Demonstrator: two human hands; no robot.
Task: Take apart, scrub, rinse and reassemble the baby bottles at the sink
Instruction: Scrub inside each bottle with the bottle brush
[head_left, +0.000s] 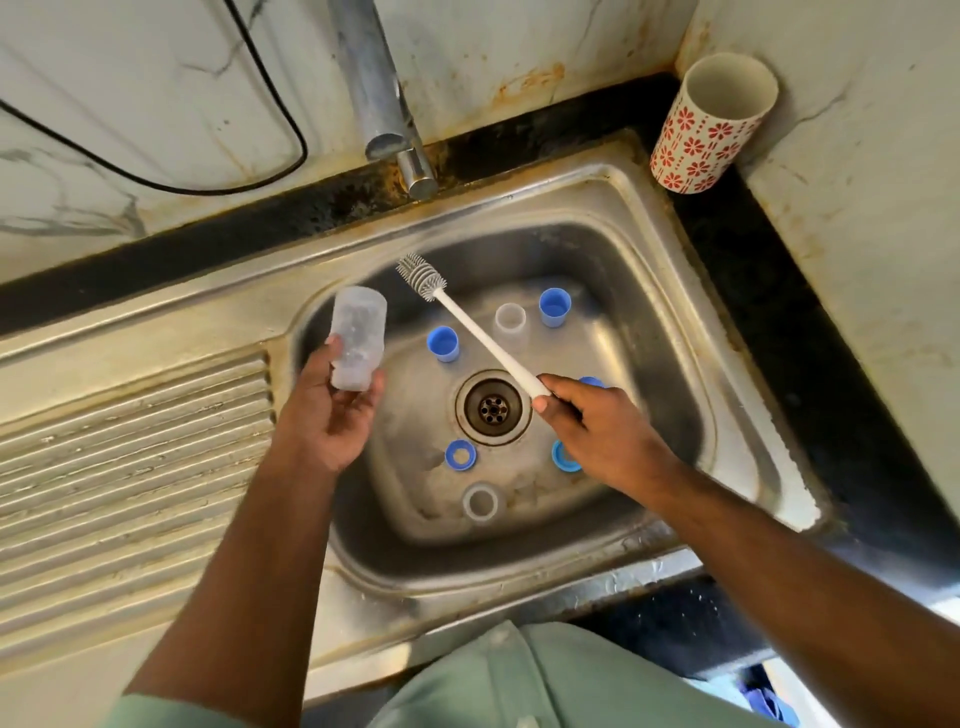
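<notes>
Pale green cloth (519, 675) of the person's garment fills the near edge, and two bare forearms reach from it over a steel sink (737, 395). On the left, the left hand (332, 415) is held over the sink's left rim, its fingers and thumb clamped around a clear baby bottle (358, 332); the bottle has no cap or ring on it and tilts with one end toward the far wall. On the right, the right hand (587, 426) hovers above the basin just right of the drain (492, 407), fingers closed on the near end of a white bottle brush (485, 332). The brush handle slants up and left across the basin, and its grey bristled head ends near the bottle's far end, apart from it. Loose parts lie on the basin floor around the drain: a blue cap (443, 344) to the far left, a second blue cap (555, 307) farther right, a clear cap (510, 319) between them, a blue ring (461, 455) near the drain, a clear ring (480, 502) nearer still, and another blue ring (562, 457) partly hidden under the right wrist. A further blue piece peeks out behind the right hand; what it is cannot be told. A faucet (384, 104) rises at the far side, and a red-flowered cup (706, 124) stands on the dark counter in the far right corner.
</notes>
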